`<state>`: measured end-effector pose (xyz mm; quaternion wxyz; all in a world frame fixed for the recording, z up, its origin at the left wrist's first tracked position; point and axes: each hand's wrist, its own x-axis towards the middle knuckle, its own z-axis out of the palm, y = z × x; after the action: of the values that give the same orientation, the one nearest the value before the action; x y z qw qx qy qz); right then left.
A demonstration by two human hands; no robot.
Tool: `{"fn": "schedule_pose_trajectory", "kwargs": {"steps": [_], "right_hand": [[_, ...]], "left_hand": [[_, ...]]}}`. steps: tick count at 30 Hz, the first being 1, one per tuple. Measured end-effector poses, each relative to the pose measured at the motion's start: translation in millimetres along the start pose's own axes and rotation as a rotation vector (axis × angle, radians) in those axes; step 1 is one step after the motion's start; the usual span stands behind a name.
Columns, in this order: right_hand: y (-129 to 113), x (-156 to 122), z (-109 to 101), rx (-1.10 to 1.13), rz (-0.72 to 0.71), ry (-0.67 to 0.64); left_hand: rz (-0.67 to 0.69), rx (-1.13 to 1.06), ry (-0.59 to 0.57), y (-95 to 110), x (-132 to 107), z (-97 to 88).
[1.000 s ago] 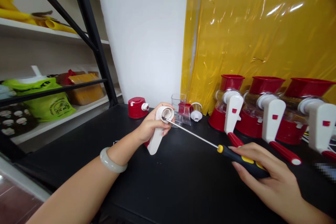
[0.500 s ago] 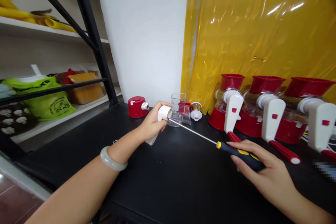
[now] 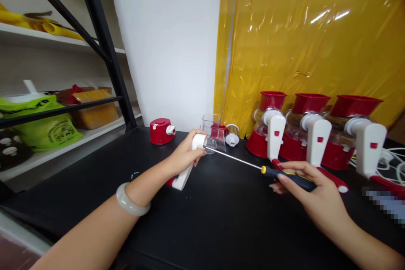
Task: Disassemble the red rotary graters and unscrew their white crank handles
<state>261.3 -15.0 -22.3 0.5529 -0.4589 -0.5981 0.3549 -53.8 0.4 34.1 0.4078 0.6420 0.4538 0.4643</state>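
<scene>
My left hand is closed around a white crank handle with a red grip end, held above the black table. A jade bangle sits on that wrist. My right hand grips the black and yellow handle of a long screwdriver. Its metal shaft runs left and its tip sits in the round hub at the top of the crank handle.
Three red and white rotary graters stand in a row at the back right before a yellow plastic sheet. A red base part, a clear hopper and a drum piece lie near the wall. A shelf rack stands left.
The crank handle has turned so its hub faces right toward the screwdriver, and its lower end has dropped toward the table. My right hand moved slightly up and left with the screwdriver.
</scene>
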Motion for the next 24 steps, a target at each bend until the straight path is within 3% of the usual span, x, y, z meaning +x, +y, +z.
{"fn": "schedule_pose_trajectory", "kwargs": {"steps": [4,11,24], "right_hand": [[-6.6,-1.5,-0.1,-0.166,-0.103,0.09],[-15.0,-5.5,1.7,-0.202,-0.145,0.019],[-12.7,2.5,-1.7,-0.38,-0.23,0.062]], "left_hand": [[-0.02,-0.071,-0.021,-2.2,1.7,0.1],[-0.111,-0.277,-0.075,-12.5,10.2,-4.0],[-0.267,-0.238,0.002,-13.6,7.0,10.1]]}}
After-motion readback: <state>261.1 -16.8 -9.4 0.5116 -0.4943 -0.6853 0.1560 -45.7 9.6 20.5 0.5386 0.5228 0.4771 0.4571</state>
